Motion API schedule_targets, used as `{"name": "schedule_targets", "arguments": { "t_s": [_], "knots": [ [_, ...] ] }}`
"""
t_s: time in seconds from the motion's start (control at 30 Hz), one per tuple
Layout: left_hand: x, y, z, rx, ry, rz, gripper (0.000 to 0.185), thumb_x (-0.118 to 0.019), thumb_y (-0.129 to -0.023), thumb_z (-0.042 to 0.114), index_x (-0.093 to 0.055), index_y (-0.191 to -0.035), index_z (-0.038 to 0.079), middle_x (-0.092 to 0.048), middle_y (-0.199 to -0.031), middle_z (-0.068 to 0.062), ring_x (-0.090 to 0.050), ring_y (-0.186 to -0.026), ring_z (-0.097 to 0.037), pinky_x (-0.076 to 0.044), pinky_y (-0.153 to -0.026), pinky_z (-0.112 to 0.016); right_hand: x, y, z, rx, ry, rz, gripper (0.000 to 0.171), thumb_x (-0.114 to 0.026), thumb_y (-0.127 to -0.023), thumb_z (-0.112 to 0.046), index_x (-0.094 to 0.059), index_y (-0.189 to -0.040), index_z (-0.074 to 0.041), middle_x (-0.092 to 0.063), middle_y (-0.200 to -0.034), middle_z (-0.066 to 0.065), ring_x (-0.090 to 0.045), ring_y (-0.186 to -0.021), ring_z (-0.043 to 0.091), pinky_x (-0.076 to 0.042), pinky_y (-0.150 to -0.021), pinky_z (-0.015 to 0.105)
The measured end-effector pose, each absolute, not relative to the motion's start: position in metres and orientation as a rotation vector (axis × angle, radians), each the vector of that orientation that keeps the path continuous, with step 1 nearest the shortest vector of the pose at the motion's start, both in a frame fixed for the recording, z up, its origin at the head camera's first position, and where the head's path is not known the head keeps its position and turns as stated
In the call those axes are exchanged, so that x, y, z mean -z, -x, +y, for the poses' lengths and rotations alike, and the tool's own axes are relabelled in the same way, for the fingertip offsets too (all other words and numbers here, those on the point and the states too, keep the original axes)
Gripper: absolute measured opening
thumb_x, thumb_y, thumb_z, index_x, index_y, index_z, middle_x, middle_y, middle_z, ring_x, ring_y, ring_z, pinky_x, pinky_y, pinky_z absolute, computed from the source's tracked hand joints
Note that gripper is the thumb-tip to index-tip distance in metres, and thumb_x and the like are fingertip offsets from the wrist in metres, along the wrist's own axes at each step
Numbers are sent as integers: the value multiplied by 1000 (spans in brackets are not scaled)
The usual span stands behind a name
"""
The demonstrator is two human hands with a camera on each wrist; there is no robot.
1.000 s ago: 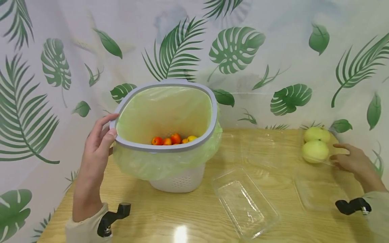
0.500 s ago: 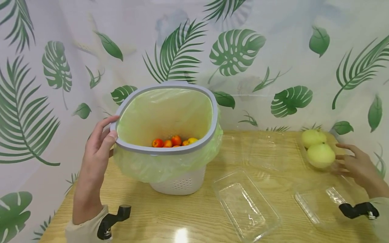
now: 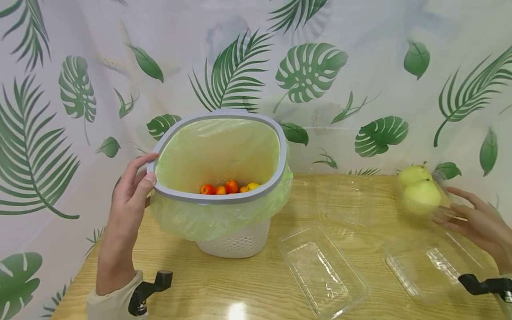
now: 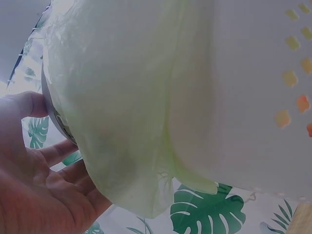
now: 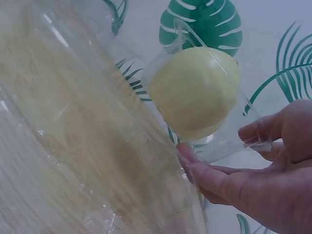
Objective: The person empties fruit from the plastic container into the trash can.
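- Progress, as judged: several small red, orange and yellow fruits already lie at the bottom of the lined bin; two green apples are not yet in it, so the work looks partly done
- Left hand: grips the grey rim of the bin at its left side, thumb on top of the rim, fingers curled under it against the green liner; the bin sits tilted, mouth towards the person
- Right hand: holds a clear plastic tray raised off the desk at the far right, fingers pinching the tray's lower edge, thumb on the opposite side
- Contents of the held tray: the two apples, one behind the other, well apart from the bin; the right wrist view shows only one of them clearly
- Bin: white perforated body, grey rim ring, pale green bag folded over the outside; only the small fruits show inside
- Empty clear tray lies flat on the desk, front centre, just right of the bin; nothing in it
- Second clear tray lies below the right hand, apparently empty; a further clear lid or tray behind it is too faint to tell
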State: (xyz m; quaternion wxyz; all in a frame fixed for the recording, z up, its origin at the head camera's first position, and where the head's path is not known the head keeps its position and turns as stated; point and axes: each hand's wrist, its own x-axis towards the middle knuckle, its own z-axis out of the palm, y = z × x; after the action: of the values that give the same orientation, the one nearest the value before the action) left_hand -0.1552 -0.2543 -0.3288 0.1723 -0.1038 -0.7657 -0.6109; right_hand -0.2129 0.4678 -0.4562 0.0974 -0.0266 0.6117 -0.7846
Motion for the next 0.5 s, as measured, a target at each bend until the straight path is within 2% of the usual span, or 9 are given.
{"name": "schedule_targets", "arguments": {
  "t_s": [0.1,0.17,0.2,0.23,0.33,0.4,0.5],
  "knots": [
    [329,156,-255,1736,294,-2171,41,-44,-110,25,-48,-150,18,-58,-139,-13,-59,-112,-23,-52,-88,-22,455,212,469,2323,126,1793,52,-32,-112,-3,-28,-152,-35,-70,-107,1,-74,-95,22,-59,-80,33],
    [329,156,-255,1740,290,-2168,41,-44,-110,25,-48,-150,18,-59,-138,-13,-60,-111,-23,-52,-87,-22,454,212,469,2350,148,1723,53,-31,-112,-2,-27,-153,-35,-70,-108,3,-74,-97,24,-58,-82,33],
    [329,156,-255,1743,288,-2166,41,-44,-110,25,-49,-150,18,-59,-138,-13,-60,-111,-23,-52,-87,-22,453,212,469,2374,161,1673,52,-30,-112,-2,-32,-152,-35,-70,-109,5,-73,-98,25,-58,-83,34],
    [329,156,-256,1748,288,-2165,41,-44,-110,25,-49,-150,18,-59,-138,-13,-60,-111,-23,-52,-87,-22,451,211,468,2408,179,1603,49,-28,-111,-1,-39,-147,-32,-70,-111,6,-73,-100,28,-58,-84,36],
    [329,156,-255,1753,285,-2164,41,-45,-110,25,-49,-150,17,-59,-138,-14,-61,-110,-22,-52,-86,-22,447,209,465,2502,235,1380,49,-24,-111,0,-50,-142,-28,-66,-118,8,-70,-105,36,-57,-88,44],
    [329,156,-255,1754,286,-2165,41,-45,-110,26,-49,-150,17,-58,-139,-15,-61,-110,-22,-52,-87,-22,442,205,461,2551,231,1282,51,-24,-111,1,-52,-142,-28,-59,-122,6,-68,-107,39,-55,-90,51],
    [329,156,-254,1752,286,-2165,41,-45,-110,26,-49,-150,17,-58,-139,-15,-61,-110,-21,-52,-87,-22,434,199,454,2598,225,1203,54,-23,-110,2,-47,-147,-30,-53,-124,7,-66,-108,41,-52,-92,59]
  ]
}}
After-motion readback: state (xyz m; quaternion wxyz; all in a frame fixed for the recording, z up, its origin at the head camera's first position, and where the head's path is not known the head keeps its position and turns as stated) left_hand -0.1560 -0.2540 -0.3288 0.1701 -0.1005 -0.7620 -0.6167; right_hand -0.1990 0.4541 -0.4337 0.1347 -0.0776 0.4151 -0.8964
